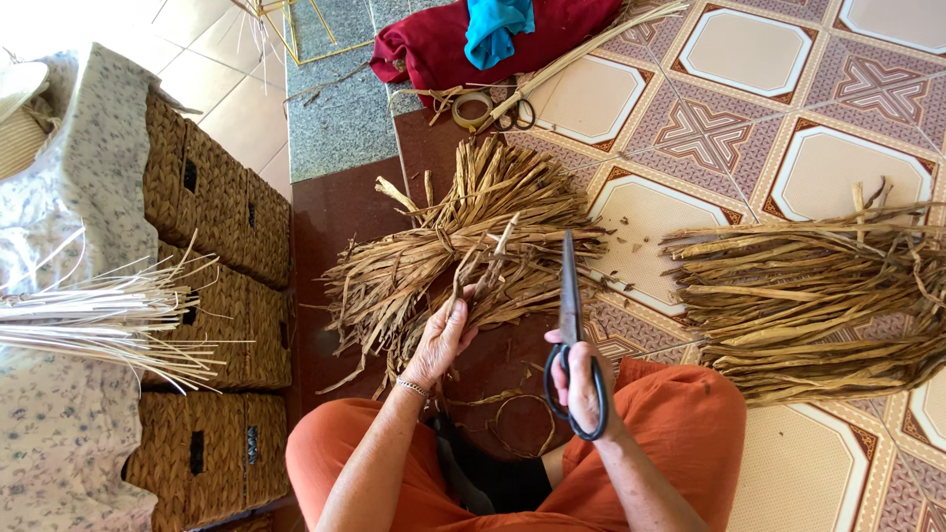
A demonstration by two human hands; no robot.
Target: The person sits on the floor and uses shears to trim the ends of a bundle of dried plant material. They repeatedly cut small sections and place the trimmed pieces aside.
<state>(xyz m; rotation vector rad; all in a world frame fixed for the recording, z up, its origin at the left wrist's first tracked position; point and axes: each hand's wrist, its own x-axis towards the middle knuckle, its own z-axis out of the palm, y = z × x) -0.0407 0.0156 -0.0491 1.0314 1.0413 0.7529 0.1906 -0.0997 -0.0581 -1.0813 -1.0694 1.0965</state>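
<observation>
I am sitting cross-legged on the patterned tiled floor (867,89), and my left hand (440,340) is closing its fingers around a few strands at the near end of the tied bundle of dry brown flat straw (473,241), lifting them clear so they can be reached. My right hand (581,379) is gripping the loop handles of the long black iron shears (571,305), blades shut and pointing up beside those strands. 1 more loose straw pile (818,291) is lying to my right.

Dull metal scissors (572,335), dry fibrous straw (473,246)
</observation>
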